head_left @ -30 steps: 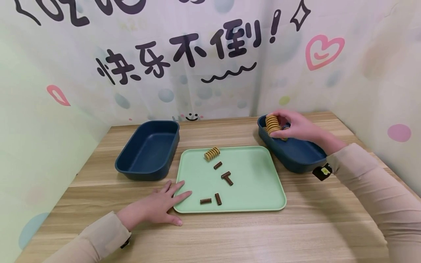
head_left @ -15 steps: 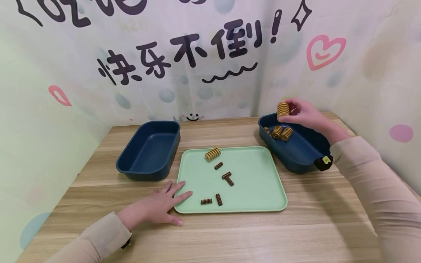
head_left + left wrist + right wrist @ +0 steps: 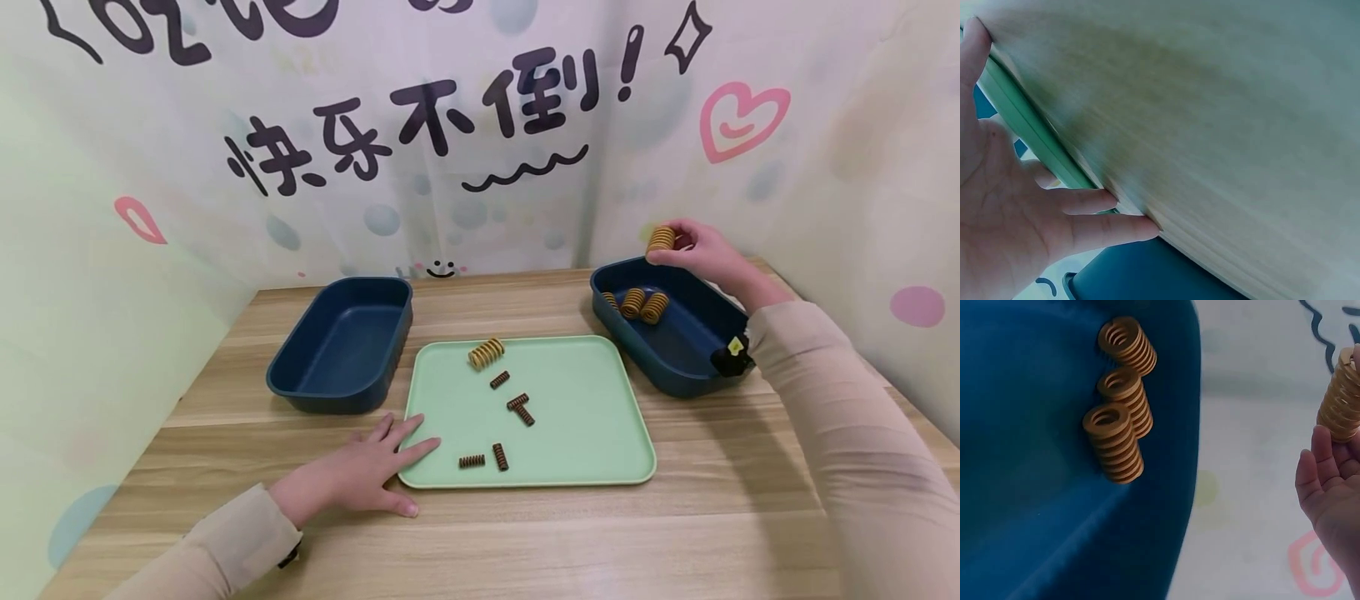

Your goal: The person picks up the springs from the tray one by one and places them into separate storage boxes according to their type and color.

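Note:
My right hand (image 3: 703,252) pinches a yellow coil spring (image 3: 661,240) above the back rim of the right blue bin (image 3: 678,354). Three more yellow springs (image 3: 1113,440) lie side by side in that bin. With fingers spread, my left hand (image 3: 360,473) rests on the left edge of the pale green tray (image 3: 577,417); the left wrist view shows its palm (image 3: 1004,206) beside the tray's edge. On the tray lie one yellow spring (image 3: 487,353) and several small dark brown springs, among them a pair that touch (image 3: 524,415) and one near the front edge (image 3: 472,461).
A second blue bin (image 3: 341,350) stands on the left of the wooden table (image 3: 585,533), with no contents visible. A printed cloth (image 3: 322,225) hangs behind the table, and pale walls close in both sides.
My right hand has lifted the yellow spring up and to the right, from low in the right bin to above its back rim. The left hand has stayed on the tray's edge.

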Tool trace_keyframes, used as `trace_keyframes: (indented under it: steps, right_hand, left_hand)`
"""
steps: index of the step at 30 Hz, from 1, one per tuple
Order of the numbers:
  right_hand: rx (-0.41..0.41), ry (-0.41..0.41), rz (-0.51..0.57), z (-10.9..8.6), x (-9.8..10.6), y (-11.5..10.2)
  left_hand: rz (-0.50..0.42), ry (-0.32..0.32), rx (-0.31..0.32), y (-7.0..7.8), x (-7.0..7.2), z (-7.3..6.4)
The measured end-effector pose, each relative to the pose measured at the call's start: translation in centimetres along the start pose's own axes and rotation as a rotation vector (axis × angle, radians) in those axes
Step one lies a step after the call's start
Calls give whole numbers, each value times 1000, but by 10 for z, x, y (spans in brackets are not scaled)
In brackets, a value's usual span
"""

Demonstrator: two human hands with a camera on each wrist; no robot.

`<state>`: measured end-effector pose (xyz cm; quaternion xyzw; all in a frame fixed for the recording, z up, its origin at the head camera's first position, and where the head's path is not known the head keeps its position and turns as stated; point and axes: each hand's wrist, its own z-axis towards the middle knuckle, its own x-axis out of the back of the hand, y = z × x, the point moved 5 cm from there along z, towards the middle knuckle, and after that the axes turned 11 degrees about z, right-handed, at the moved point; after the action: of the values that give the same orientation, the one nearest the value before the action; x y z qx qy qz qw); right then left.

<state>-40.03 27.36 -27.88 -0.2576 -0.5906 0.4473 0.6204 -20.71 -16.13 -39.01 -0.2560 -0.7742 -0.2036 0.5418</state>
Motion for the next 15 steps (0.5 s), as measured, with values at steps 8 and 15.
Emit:
trace_keyframes:
  steps: [8,15]
  right_hand:
    - [-49,-21,1,8,0,22]
    - [-52,-117,-78,10,-5,30]
  left_hand:
    - [-2,-6,1,-2,-4,1]
    - [-1,-5,-7,-2,-4,2]
